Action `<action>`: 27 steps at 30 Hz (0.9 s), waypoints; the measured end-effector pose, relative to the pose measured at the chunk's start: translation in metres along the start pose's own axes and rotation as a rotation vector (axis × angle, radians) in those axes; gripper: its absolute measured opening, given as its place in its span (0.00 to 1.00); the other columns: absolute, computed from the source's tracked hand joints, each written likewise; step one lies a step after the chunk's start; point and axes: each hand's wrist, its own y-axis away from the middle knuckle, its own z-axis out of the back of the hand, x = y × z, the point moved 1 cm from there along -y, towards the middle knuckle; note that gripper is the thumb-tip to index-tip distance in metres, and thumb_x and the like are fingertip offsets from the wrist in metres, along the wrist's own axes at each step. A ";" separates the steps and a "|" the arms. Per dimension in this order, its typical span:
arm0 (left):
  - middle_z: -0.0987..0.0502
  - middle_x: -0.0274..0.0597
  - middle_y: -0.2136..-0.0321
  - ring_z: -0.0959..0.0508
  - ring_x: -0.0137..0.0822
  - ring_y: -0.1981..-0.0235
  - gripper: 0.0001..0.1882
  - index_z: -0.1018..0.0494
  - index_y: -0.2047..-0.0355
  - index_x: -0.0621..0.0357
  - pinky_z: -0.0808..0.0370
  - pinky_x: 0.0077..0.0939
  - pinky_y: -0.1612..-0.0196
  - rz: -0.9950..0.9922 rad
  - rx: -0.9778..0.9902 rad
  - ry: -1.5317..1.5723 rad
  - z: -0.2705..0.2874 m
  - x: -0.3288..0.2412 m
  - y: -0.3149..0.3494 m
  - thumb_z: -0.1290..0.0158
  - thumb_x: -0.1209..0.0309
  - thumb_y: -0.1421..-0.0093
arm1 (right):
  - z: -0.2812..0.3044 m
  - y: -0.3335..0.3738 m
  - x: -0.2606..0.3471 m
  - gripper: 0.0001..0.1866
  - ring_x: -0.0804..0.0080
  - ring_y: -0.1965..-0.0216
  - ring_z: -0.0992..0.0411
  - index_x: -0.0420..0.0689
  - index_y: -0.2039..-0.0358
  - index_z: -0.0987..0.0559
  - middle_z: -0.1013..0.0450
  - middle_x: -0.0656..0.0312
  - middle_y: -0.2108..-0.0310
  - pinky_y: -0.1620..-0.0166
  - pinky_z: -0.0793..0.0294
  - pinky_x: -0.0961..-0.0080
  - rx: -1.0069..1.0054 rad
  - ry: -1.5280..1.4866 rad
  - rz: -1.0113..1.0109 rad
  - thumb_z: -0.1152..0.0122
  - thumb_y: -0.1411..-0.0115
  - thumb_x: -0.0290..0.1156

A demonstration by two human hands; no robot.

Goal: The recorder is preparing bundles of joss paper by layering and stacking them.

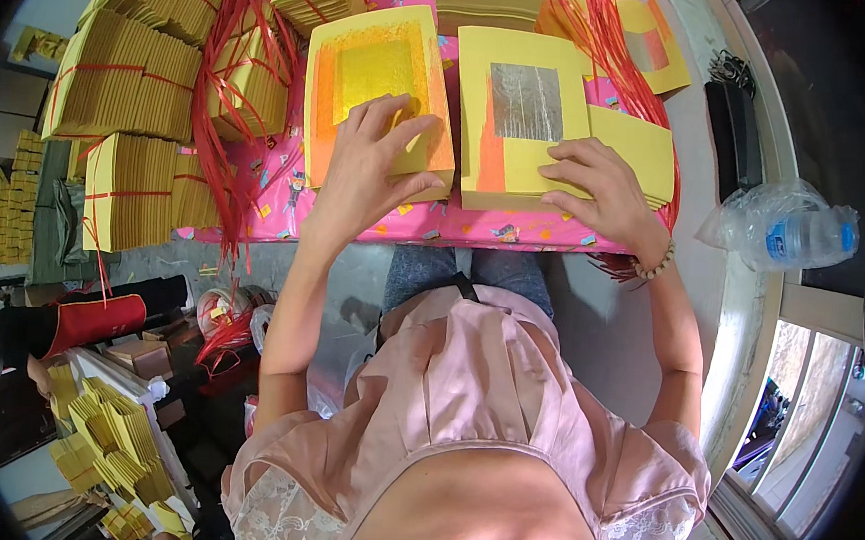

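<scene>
A thick stack of yellow paper sheets lies in front of me on the left, its top sheet bearing a gold panel within an orange border. My left hand rests over that stack's lower part with its fingers spread. To the right stands a second yellow stack; its top sheet shows a silver square and an orange strip. On the lower right of this stack, beside loose yellow sheets, lies my right hand, fingers slightly bent and apart from the thumb. A beaded bracelet circles the right wrist.
A pink patterned cloth covers the table. Bundles of yellow paper tied with red strips rise at the left. Red strips hang over the table's edge. A plastic bottle lies at the right. Another person is at lower left.
</scene>
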 end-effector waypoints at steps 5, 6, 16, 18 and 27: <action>0.30 0.48 0.45 0.33 0.52 0.42 0.33 0.26 0.47 0.50 0.34 0.47 0.41 -0.038 0.006 0.054 0.001 -0.007 -0.007 0.30 0.60 0.55 | 0.001 -0.001 0.001 0.11 0.57 0.53 0.27 0.41 0.65 0.16 0.25 0.55 0.58 0.51 0.28 0.65 -0.012 -0.060 -0.041 0.33 0.43 0.35; 0.30 0.47 0.45 0.34 0.52 0.41 0.33 0.26 0.46 0.48 0.35 0.47 0.40 -0.052 0.027 0.062 0.000 -0.008 -0.008 0.30 0.60 0.54 | 0.001 -0.002 0.000 0.10 0.58 0.54 0.27 0.40 0.66 0.16 0.24 0.55 0.58 0.51 0.28 0.65 -0.018 -0.083 -0.051 0.34 0.43 0.34; 0.22 0.39 0.62 0.27 0.41 0.51 0.19 0.20 0.62 0.54 0.36 0.41 0.43 -0.212 0.133 0.024 -0.027 -0.026 -0.027 0.33 0.64 0.55 | 0.000 -0.003 0.000 0.08 0.59 0.54 0.27 0.41 0.66 0.15 0.24 0.55 0.58 0.52 0.28 0.66 -0.027 -0.113 -0.079 0.36 0.41 0.32; 0.21 0.36 0.67 0.26 0.39 0.51 0.17 0.18 0.64 0.53 0.37 0.40 0.41 -0.204 0.195 -0.003 -0.028 -0.027 -0.028 0.33 0.62 0.55 | -0.001 -0.003 -0.001 0.08 0.59 0.54 0.27 0.42 0.66 0.15 0.24 0.56 0.58 0.52 0.28 0.66 -0.028 -0.107 -0.073 0.36 0.42 0.32; 0.19 0.40 0.68 0.26 0.40 0.50 0.15 0.18 0.65 0.54 0.38 0.41 0.40 -0.206 0.229 0.005 -0.025 -0.027 -0.030 0.34 0.62 0.52 | -0.001 -0.004 -0.001 0.09 0.58 0.56 0.27 0.43 0.68 0.15 0.24 0.56 0.60 0.53 0.28 0.64 -0.059 -0.110 -0.057 0.36 0.42 0.35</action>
